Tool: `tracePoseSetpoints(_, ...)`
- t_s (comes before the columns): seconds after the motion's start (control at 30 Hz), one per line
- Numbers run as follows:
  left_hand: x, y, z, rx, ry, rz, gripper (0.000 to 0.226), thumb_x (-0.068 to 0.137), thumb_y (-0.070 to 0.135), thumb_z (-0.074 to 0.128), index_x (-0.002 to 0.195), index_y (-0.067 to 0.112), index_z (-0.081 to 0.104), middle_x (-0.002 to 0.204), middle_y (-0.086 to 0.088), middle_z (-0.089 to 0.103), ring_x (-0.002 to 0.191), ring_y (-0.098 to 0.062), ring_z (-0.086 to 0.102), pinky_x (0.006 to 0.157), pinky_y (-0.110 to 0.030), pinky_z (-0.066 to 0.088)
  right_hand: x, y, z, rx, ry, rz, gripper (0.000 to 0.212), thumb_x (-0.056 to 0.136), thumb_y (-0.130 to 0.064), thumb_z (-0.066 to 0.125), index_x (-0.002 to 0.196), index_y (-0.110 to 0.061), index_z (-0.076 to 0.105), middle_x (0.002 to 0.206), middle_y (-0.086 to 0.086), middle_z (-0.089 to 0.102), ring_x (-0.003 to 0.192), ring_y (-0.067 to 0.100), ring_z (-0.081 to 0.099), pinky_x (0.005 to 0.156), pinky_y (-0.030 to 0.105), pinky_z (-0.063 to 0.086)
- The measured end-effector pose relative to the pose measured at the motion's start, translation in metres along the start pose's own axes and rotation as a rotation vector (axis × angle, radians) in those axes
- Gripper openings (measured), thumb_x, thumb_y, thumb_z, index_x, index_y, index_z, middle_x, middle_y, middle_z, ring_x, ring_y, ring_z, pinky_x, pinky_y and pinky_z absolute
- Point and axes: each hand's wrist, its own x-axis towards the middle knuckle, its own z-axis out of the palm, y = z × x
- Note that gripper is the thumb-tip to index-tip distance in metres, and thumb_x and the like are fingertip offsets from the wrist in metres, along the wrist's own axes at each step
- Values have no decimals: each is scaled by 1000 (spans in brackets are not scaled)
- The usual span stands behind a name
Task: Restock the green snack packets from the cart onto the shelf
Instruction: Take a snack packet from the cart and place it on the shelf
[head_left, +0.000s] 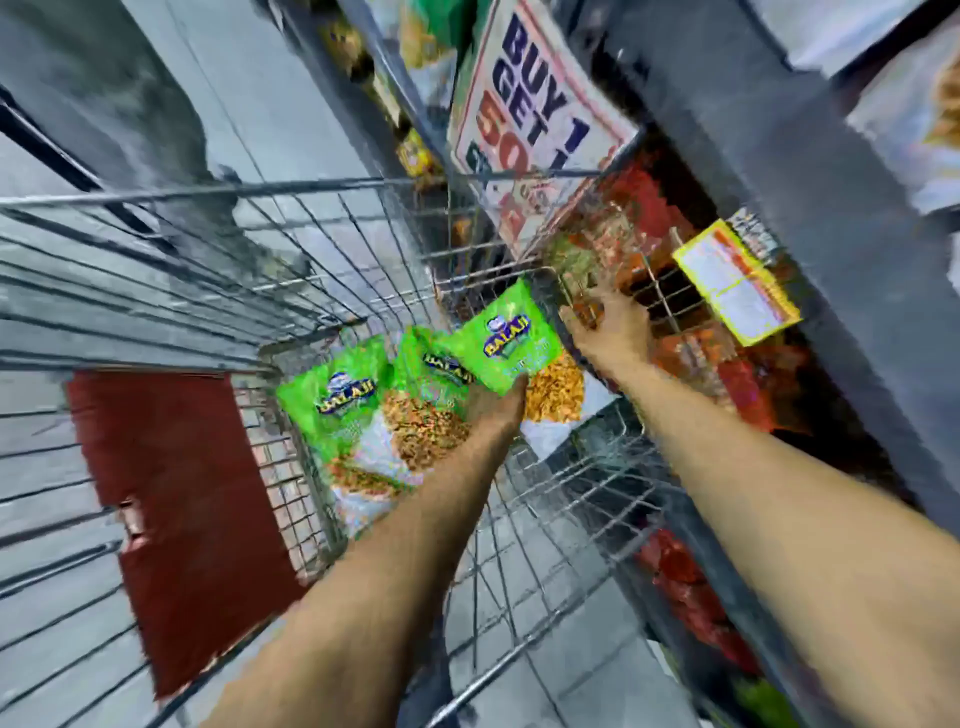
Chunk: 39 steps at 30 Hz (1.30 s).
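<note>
Three green snack packets (363, 410) with yellow-and-blue logos lie fanned inside the wire cart (291, 197), low in the middle of the view. My left hand (493, 415) reaches down into the cart and grips them from below; the rightmost packet (506, 343) stands up highest. My right hand (605, 325) is stretched out to the shelf (831, 218) on the right, fingers spread against a wire rack front by red packets. It holds nothing that I can make out. The picture is blurred.
A red panel (176, 499) lies in the cart to the left. A "BUY 1 GET 1" sign (535, 114) hangs over the cart's far end. A yellow price tag (737, 286) sticks out from the shelf. Red packets (691, 571) fill the lower shelf. Grey floor lies left.
</note>
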Motion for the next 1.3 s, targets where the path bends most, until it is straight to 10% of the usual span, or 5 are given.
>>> tracePoseSetpoints(0.4, 69, -39, 37, 125, -1, -278, 82, 86, 54, 53, 144, 5, 23, 149, -22, 30, 137, -37, 31, 111, -41, 31, 40, 36, 78, -37, -541, 145, 56, 88, -35, 58, 134, -5, 43, 139, 19, 50, 126, 34, 47, 104, 33, 37)
tracePoseSetpoints(0.83, 10, -11, -3, -197, 35, 44, 36, 90, 18, 59, 123, 12, 48, 133, -16, 54, 120, -24, 52, 100, -31, 40, -7, -5, 17, 340, -367, 138, 49, 84, -27, 66, 126, -4, 53, 130, 16, 58, 119, 30, 55, 102, 36, 42)
tracePoseSetpoints(1.0, -39, 25, -46, -166, 33, 224, 72, 87, 29, 63, 146, 13, 25, 149, -14, 39, 132, -28, 43, 111, -37, 35, -42, -37, -40, 531, -269, 67, 54, 85, -24, 64, 131, -2, 46, 137, 18, 51, 125, 29, 49, 106, 39, 37)
tracePoseSetpoints(1.13, -65, 56, -77, -57, 11, 459, 70, 76, 42, 68, 133, 11, 43, 131, -17, 57, 112, -27, 59, 100, -47, 49, -65, -58, -83, 606, -80, -23, 36, 80, -31, 68, 105, -5, 65, 110, 13, 70, 102, 26, 63, 95, 42, 49)
tracePoseSetpoints(1.3, -116, 111, -92, 24, -61, 758, 44, 84, 24, 66, 122, 10, 49, 112, -9, 65, 90, -12, 64, 76, -24, 55, -105, -70, -155, 774, 142, -92, 22, 82, -24, 68, 93, -6, 68, 88, 8, 71, 80, 21, 63, 72, 33, 52)
